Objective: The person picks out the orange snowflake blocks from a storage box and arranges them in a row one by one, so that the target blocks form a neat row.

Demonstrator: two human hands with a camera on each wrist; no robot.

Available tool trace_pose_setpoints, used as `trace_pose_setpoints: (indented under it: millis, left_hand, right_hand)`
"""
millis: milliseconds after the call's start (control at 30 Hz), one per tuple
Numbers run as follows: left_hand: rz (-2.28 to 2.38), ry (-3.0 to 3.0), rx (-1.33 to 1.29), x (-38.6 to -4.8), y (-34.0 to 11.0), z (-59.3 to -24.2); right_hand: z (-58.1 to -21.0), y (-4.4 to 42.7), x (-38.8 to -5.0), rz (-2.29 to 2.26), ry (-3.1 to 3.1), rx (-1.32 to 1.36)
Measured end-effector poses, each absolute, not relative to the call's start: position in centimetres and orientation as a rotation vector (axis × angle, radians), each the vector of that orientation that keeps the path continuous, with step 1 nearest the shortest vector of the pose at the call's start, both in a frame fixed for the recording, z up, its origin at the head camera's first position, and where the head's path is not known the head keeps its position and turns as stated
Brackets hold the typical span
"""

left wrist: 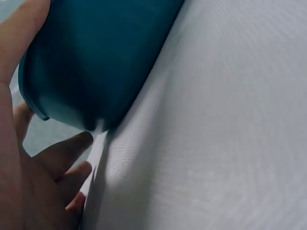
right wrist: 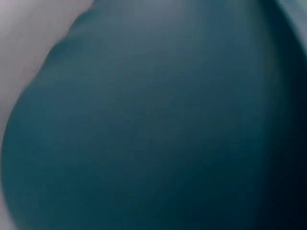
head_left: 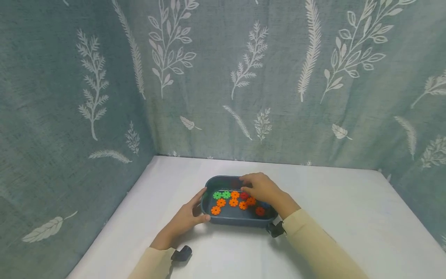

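A dark blue-green oval tray (head_left: 240,221) lies on the white table, with several notched plastic building discs inside. Green discs (head_left: 217,195) are at its far left, orange discs (head_left: 233,202) in the middle, and a red disc (head_left: 244,195) near the right hand. My left hand (head_left: 186,215) holds the tray's left end, thumb at the near corner and fingers along the far side. Over the tray's right half hangs my right hand (head_left: 261,189), thumb and forefinger apart, nothing visible between them. The right wrist view shows only the blurred tray wall (right wrist: 134,115).
Under the tray spreads a white tabletop (head_left: 334,209). Green leaf-patterned cloth (head_left: 216,85) stands behind it and along the left side. A blue disc (head_left: 266,205) is partly hidden near the right wrist. Black wrist devices (head_left: 182,254) are worn on both arms.
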State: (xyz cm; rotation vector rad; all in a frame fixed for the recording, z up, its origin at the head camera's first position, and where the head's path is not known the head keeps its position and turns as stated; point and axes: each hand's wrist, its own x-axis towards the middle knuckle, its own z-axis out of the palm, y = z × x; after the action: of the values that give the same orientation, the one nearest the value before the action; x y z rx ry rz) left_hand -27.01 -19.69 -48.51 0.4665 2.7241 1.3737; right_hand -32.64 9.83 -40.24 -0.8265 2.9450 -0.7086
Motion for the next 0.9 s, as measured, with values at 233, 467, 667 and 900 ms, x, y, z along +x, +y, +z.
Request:
trace_pose_setpoints:
  millis: [233, 467, 667, 900]
  left_hand:
    - [1.401, 2.721, 0.427, -26.6, -19.3, -48.5]
    - [1.364, 2.749, 0.449, -26.6, -19.5, -48.8]
    - [1.348, 2.746, 0.465, -26.7, -19.5, -48.8]
    - [1.351, 2.772, 0.471, -26.6, -19.6, -48.6]
  right_hand:
    - [-40.9, 7.1, -32.7, -0.688, 2.829, -0.955]
    - [-41.9, 4.9, -32.5, -0.710, 2.747, -0.970]
    - [-42.8, 3.7, -32.7, -0.651, 2.710, -1.048]
    - [-43.5, 2.7, -32.8, -0.611, 2.661, -1.110]
